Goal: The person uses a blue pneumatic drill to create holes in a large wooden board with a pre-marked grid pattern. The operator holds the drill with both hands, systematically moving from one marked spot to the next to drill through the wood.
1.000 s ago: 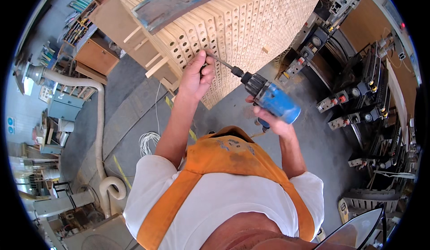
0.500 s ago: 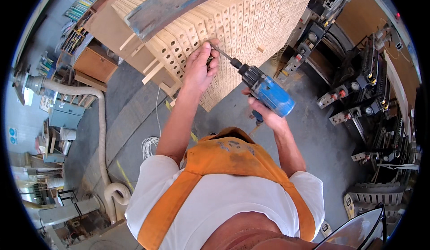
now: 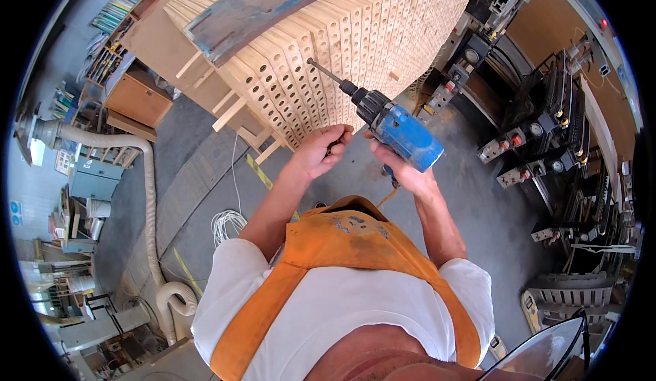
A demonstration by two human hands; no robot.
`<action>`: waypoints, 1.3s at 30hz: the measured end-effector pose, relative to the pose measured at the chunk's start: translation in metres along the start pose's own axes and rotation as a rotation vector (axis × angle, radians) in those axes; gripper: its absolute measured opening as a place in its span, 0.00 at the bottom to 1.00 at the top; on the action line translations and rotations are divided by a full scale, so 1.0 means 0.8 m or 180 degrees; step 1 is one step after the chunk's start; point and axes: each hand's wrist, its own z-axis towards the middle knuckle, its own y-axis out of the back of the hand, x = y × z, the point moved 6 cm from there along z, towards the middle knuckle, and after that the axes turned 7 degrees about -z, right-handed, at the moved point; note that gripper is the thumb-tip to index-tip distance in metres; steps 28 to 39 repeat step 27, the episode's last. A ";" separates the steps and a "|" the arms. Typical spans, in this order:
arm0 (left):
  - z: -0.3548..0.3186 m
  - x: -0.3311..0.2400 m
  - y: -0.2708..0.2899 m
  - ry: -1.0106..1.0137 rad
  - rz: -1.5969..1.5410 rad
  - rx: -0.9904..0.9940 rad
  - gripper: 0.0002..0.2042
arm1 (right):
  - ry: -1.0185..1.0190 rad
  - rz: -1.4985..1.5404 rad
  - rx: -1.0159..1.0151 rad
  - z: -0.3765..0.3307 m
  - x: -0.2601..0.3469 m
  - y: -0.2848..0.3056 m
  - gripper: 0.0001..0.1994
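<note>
In my right hand is a blue cordless drill, held by its grip below the body. Its long thin bit reaches up and left to the drilled face of a big stack of pale wooden slats, with the tip at a hole near the upper edge. Lower down, in front of that face, my left hand is closed with fingertips pinched around small dark pieces, too small to make out. Rows of round holes cover the face; several at the left look dark-rimmed.
A worn blue-grey metal bar lies across the stack. Wooden sticks jut out at its left. Clamp machinery stands at the right. A ribbed hose and a coiled white cable lie on the floor to the left.
My left hand has come away from the bit tip and dropped down toward me. The drill has shifted slightly left, its tip now bare at the wood face.
</note>
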 end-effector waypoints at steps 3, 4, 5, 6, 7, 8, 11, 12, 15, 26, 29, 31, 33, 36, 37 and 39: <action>-0.002 0.005 0.005 0.0006 0.0026 -0.0056 0.13 | -0.0012 -0.0089 0.0008 -0.001 0.001 0.001 0.15; -0.003 0.007 0.006 0.0016 0.0042 -0.0119 0.13 | 0.0015 -0.0077 0.0001 -0.001 0.000 0.000 0.15; -0.005 0.007 0.005 0.0025 0.0067 -0.0181 0.14 | 0.0046 -0.0060 -0.0012 -0.001 -0.002 -0.001 0.16; -0.007 0.006 0.003 -0.0001 0.0099 -0.0224 0.14 | 0.0076 -0.0044 -0.0025 -0.001 -0.003 -0.001 0.16; -0.009 0.006 0.001 -0.0024 0.0130 -0.0267 0.15 | 0.0026 -0.0058 -0.0008 -0.002 -0.004 -0.001 0.16; -0.011 0.004 0.001 -0.0052 0.0164 -0.0315 0.15 | -0.0019 -0.0066 0.0012 -0.002 -0.003 -0.003 0.16; -0.013 -0.005 -0.002 -0.0230 0.0293 -0.0160 0.16 | -0.0125 -0.0025 0.0058 0.001 -0.002 -0.002 0.16; -0.014 -0.009 -0.004 -0.0300 0.0345 -0.0118 0.15 | -0.0157 -0.0001 0.0070 0.001 -0.002 -0.002 0.16; -0.019 -0.029 -0.015 -0.0576 0.0510 -0.0061 0.15 | -0.0186 0.0533 0.0084 0.002 0.004 -0.002 0.16; -0.029 -0.108 -0.064 -0.1570 -0.0342 0.0362 0.11 | 0.0251 0.0463 0.0442 -0.027 -0.025 0.017 0.21; -0.032 -0.107 -0.066 -0.1539 -0.0258 0.0439 0.12 | 0.0140 0.0771 0.0731 -0.025 -0.022 0.022 0.24; -0.032 -0.107 -0.066 -0.1539 -0.0258 0.0439 0.12 | 0.0140 0.0771 0.0731 -0.025 -0.022 0.022 0.24; -0.032 -0.107 -0.066 -0.1539 -0.0258 0.0439 0.12 | 0.0140 0.0771 0.0731 -0.025 -0.022 0.022 0.24; -0.032 -0.107 -0.066 -0.1539 -0.0258 0.0439 0.12 | 0.0140 0.0771 0.0731 -0.025 -0.022 0.022 0.24; -0.032 -0.107 -0.066 -0.1539 -0.0258 0.0439 0.12 | 0.0140 0.0771 0.0731 -0.025 -0.022 0.022 0.24; -0.032 -0.107 -0.066 -0.1539 -0.0258 0.0439 0.12 | 0.0140 0.0771 0.0731 -0.025 -0.022 0.022 0.24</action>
